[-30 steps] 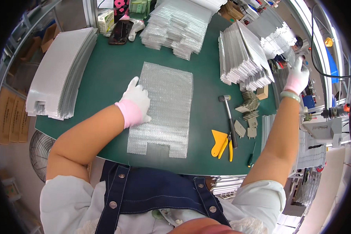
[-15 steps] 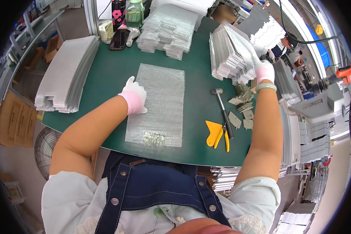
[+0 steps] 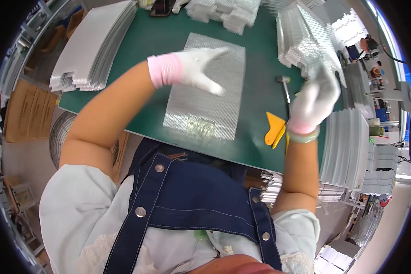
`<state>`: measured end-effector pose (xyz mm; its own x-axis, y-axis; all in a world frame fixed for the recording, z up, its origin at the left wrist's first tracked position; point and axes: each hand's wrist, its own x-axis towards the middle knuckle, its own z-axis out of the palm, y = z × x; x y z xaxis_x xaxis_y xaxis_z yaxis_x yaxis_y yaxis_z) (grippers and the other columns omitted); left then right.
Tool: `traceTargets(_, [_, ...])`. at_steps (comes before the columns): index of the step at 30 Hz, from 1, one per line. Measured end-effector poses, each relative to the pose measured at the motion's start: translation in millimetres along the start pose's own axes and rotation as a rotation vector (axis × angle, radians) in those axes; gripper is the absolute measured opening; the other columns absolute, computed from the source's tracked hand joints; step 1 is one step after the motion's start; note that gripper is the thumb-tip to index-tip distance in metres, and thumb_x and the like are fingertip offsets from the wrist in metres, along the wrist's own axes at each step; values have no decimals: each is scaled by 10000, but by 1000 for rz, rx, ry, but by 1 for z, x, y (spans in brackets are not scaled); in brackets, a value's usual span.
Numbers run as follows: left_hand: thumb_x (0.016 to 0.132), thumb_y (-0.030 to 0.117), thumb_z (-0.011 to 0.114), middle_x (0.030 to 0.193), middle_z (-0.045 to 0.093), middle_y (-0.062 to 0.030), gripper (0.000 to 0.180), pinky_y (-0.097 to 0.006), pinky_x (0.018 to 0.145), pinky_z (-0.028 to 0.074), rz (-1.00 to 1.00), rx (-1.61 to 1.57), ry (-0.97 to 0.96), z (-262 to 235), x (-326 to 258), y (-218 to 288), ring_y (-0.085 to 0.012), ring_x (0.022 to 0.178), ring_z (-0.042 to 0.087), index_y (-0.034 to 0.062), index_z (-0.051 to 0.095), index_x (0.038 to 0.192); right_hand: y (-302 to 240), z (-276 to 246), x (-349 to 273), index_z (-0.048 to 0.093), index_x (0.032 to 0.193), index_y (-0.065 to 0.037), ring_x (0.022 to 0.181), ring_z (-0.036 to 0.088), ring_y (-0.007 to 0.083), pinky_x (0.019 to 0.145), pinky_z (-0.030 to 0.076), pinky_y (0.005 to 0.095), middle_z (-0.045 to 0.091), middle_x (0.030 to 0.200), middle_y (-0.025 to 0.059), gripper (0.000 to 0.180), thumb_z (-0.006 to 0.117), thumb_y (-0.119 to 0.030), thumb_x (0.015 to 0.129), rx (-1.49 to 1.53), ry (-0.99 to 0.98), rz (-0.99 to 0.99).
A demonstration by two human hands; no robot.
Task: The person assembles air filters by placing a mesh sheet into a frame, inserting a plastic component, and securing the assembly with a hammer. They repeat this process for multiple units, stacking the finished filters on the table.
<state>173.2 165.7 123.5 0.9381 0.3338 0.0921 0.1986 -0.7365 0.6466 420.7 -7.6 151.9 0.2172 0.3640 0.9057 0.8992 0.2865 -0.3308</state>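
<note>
Flat on the green table lies a translucent dimpled plastic sheet (image 3: 205, 102), with a shiny clear patch near its front edge. My left hand (image 3: 198, 68), in a white glove with a pink cuff, is over it with fingers and thumb spread, holding nothing. At the right, my gloved right hand (image 3: 314, 102) is partly blurred, its fingers closed at the near corner of another dimpled sheet (image 3: 326, 43). That sheet is tilted and bent away from the stack of sheets (image 3: 292, 43) beside it. The fingertips are smeared by motion.
A tall stack of pale sheets (image 3: 89, 41) stands at the left, and clear packs (image 3: 228, 11) lie at the back. Near my right wrist are a yellow scraper (image 3: 274, 127), yellow-handled pliers (image 3: 280, 136) and a hammer (image 3: 284, 84). A phone (image 3: 161, 7) lies at the far edge.
My right hand has come nearer from the stack's right side, drawing a sheet away with it. My left hand has turned and spread over the flat sheet. The head view has shifted.
</note>
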Motion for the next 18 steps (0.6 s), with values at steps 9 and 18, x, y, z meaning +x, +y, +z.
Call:
traceTargets(9, [995, 162, 587, 1140, 678, -91, 342, -290, 935, 500, -34, -891, 704, 26, -85, 64, -166, 1048, 636, -26, 588, 1281, -92, -11, -71, 548, 1249, 98, 1121, 611, 283, 957, 494, 398, 605, 1248, 240, 561, 591, -370, 944, 466, -27, 223])
traceTargets(18, [789, 226, 821, 891, 700, -95, 638, -239, 695, 543, -595, -240, 711, 48, -108, 42, -123, 758, 671, -113, 535, 1249, -89, -8, -89, 445, 1385, 73, 731, 551, 51, 651, 448, 171, 604, 906, 24, 580, 720, -45, 888, 406, -289, 901])
